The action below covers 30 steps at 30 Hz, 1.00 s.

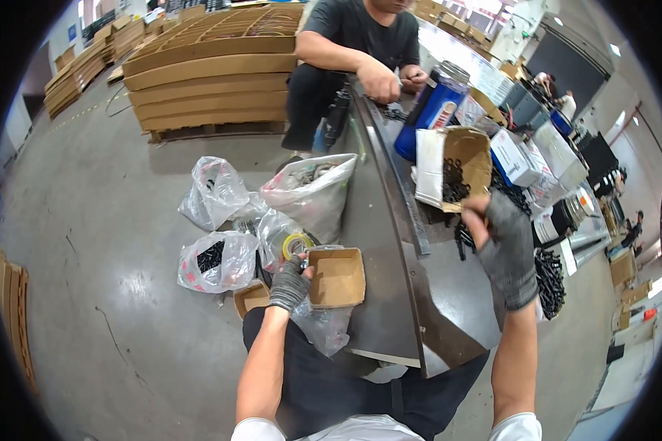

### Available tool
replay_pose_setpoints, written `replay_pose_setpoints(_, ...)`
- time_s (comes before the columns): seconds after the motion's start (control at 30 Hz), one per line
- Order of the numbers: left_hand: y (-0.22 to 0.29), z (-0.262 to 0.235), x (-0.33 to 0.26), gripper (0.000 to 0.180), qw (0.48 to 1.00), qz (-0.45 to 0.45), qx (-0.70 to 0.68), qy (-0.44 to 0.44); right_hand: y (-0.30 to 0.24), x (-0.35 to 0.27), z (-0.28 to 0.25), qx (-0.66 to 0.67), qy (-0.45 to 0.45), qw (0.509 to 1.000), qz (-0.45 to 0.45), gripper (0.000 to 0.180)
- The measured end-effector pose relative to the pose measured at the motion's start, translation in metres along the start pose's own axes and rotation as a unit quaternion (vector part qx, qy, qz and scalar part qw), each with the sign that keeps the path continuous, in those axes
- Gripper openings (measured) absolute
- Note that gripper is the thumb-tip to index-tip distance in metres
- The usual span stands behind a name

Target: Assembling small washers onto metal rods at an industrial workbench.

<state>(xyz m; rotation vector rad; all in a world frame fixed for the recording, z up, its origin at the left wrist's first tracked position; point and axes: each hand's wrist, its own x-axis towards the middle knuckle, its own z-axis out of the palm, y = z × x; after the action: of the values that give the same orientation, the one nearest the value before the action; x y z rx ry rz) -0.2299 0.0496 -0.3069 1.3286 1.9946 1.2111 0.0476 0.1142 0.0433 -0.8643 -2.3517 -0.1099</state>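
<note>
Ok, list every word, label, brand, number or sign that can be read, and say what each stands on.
Blue cylindrical container: large lettering on a red-and-white label; I won't copy it out.
White-and-blue box: print too small to read.
Clear plastic bag of black pieces: red marks, too creased and blurred to read.
Small open cardboard box by the left hand: none visible.

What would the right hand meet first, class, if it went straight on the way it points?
Probably the near edge of the open cardboard box holding black parts; depth leaves unclear whether the right hand touches it.
</note>
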Motion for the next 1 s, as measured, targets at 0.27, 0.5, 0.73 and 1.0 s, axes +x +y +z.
replay_pose_setpoints(0.27, 0.035, -0.031, -0.014, 0.039, 0.992, -0.030, 0.091, -0.085, -0.044, -0.038, 0.049, -0.058, -0.100, 0.991, 0.065, 0.023)
replay_pose_setpoints(0.5, 0.026, 0.028, -0.019, 0.048, 0.961, 0.138, 0.214, 0.113, -0.090, -0.067, 0.066, 0.001, -0.136, 0.989, -0.062, 0.020)
replay_pose_setpoints(0.73, 0.031, 0.012, -0.042, 0.048, 0.973, 0.104, 0.194, 0.074, -0.112, -0.004, 0.128, -0.034, -0.311, 0.934, -0.172, 0.036)
replay_pose_setpoints(1.0, 0.023, -0.039, -0.038, 0.021, 0.980, 0.015, -0.051, 0.191, -0.042, 0.029, 0.275, -0.198, -0.506, 0.835, -0.085, 0.057)
